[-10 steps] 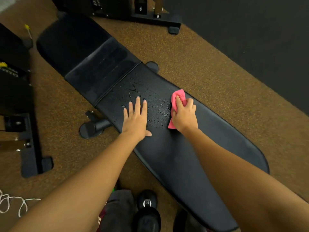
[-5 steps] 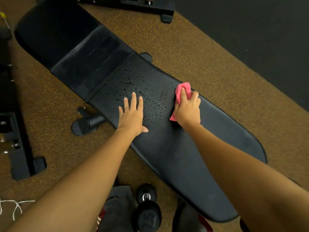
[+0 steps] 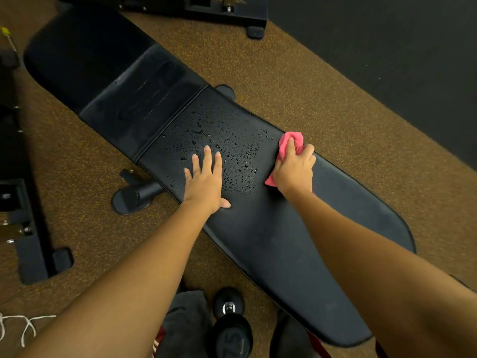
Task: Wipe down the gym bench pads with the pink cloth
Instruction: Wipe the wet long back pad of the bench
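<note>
At the far left a black frame (image 3: pixel 28 223) stood on the brown floor (image 3: pixel 322 81), with white cord (image 3: pixel 18 329) near the bottom corner. One black bench (image 3: pixel 296 241) ran diagonally from upper left to lower right. It showed three padded sections: a dark end pad (image 3: pixel 77 52), a duller middle pad (image 3: pixel 144 99), and one long pad carrying both hands. A round foot (image 3: pixel 134 197) stuck out beneath the bench's near edge.

The left hand (image 3: pixel 206 182) lay flat on the long pad, fingers spread and straight, gripping nothing. Water droplets (image 3: pixel 232 156) speckled the pad around and just right of those fingers, filling the stretch between the two hands.

The right hand (image 3: pixel 294 169) was closed over one pink cloth (image 3: pixel 290 142), pressing it to the pad at its far edge. The cloth bunched out above the fingertips, and a small corner peeked below the hand on its left side. So the cloth sat beneath the right hand, well apart from the left, at the right border of the wet patch. The pad right of it looked dry and matte.

Near the bottom centre, one dumbbell (image 3: pixel 232 329) marked 15 rested on the floor beside dark fabric (image 3: pixel 185 321). A second frame (image 3: pixel 227 14) crossed the top, and dark flooring (image 3: pixel 387 47) filled the upper right.
</note>
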